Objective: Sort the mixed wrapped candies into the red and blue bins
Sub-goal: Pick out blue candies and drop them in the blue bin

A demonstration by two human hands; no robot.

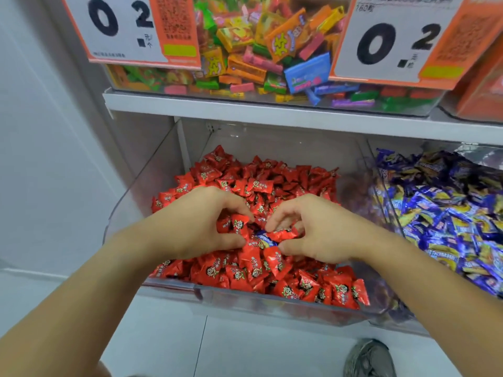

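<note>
Blue-wrapped candy (263,238) lies part-buried in the red bin (128,197), near the middle of the pile, between both hands; only a sliver of its blue and yellow wrapper shows under the red candies (272,183) heaped around it. It belongs in the blue bin (381,186) just to the right, which holds blue and yellow wrapped candies (446,213).

Left hand (201,221): fingers curled, thumb and fingertips pinching a red candy (239,223) and lifting it off the spot. Right hand (315,229): fingers curled down, pinching another red candy (281,234) that lies across the stray one.

Judgement: step in hand is uncovering the stray so it can be picked out. To do it well:
- draw the two red pieces apart and let them drop within the same bin, not over its low front edge;
- clear enough of the blue wrapper to see its outline before grasping, since loose neighbours may slide back over it;
- take it by the twisted end or across the body with the right hand, the side nearer the blue bin;
- check the pinch holds one piece only, as slick wrappers tend to drag a second along.

Shelf above carries a clear bin of assorted coloured packets (258,50) and price cards (122,25); not part of this sort.
</note>
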